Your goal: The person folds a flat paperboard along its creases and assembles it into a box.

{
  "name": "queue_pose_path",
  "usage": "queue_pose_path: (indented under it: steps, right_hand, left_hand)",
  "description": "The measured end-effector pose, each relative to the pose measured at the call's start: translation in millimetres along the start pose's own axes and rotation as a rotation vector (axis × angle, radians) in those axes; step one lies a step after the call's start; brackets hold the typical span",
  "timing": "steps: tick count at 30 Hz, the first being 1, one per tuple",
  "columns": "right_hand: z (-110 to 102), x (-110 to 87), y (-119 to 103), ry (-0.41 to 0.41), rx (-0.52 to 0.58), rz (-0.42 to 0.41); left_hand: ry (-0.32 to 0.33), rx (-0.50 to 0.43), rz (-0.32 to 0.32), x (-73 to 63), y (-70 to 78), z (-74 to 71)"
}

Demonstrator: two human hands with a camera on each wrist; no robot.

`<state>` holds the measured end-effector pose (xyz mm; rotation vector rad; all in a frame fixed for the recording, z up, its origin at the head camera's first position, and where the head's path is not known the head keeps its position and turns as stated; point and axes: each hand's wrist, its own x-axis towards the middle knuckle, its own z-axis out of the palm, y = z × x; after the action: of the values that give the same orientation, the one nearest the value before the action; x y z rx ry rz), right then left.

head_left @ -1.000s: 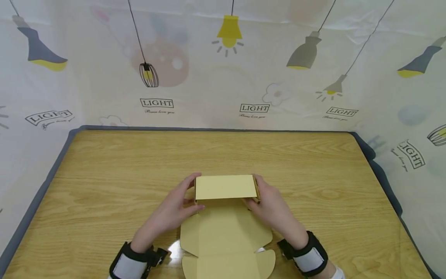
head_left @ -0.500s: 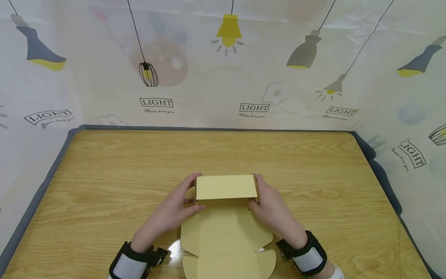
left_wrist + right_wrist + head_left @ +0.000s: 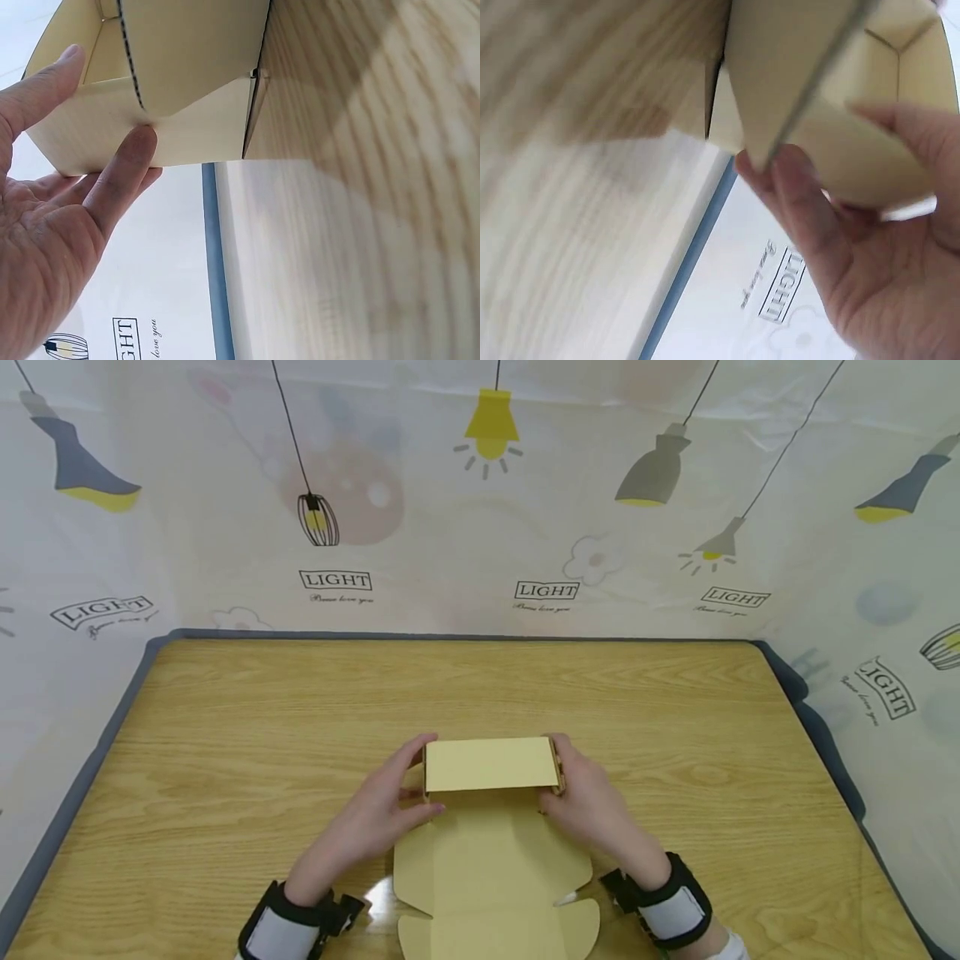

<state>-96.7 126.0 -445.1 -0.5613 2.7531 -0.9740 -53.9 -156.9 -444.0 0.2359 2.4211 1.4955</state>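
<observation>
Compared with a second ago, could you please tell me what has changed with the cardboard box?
The cardboard box has shifted slightly to the person's right, and the left hand and right hand have moved with it. Nothing was visibly taken hold of or let go: both hands keep their grip on its sides, and its long flap remains spread toward the person.

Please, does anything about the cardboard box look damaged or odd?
Nothing stands out. The cardboard box is partly folded, held by the left hand and right hand, with its near flaps spread open.
</observation>
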Motion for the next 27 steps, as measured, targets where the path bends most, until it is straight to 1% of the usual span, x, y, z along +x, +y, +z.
queue_pose_path:
  steps: [4, 6, 8, 11, 16, 19, 21, 27]
  right_hand:
    - [-16, 1.2, 12, -0.173, 0.17, -0.028]
    - [-23, 1.7, 18, -0.234, 0.231, -0.039]
    - [-27, 2.3, 23, -0.27, 0.264, -0.044]
    - [-28, 2.8, 27, -0.285, 0.263, -0.058]
    - [-28, 2.7, 26, -0.267, 0.22, -0.099]
    - [-27, 2.8, 25, -0.265, 0.205, -0.11]
    - [-27, 3.0, 25, -0.267, 0.202, -0.108]
    - [-24, 3.9, 26, -0.263, 0.187, -0.115]
  left_hand:
    - [-0.003, -0.019, -0.015, 0.5, -1.1, -2.3]
    - [-0.002, -0.032, -0.009, 0.9, -2.2, -3.6]
    - [-0.002, -0.042, 0.006, 0.9, -3.4, -5.2]
    - [-0.002, -0.042, 0.034, 1.3, -5.1, -6.9]
    - [-0.005, -0.033, 0.073, 1.6, -6.8, -8.4]
    - [-0.005, -0.03, 0.087, 1.4, -6.9, -8.5]
    - [-0.004, -0.032, 0.087, 1.6, -6.9, -8.4]
    - [0.003, -0.046, 0.042, 1.9, -7.9, -9.7]
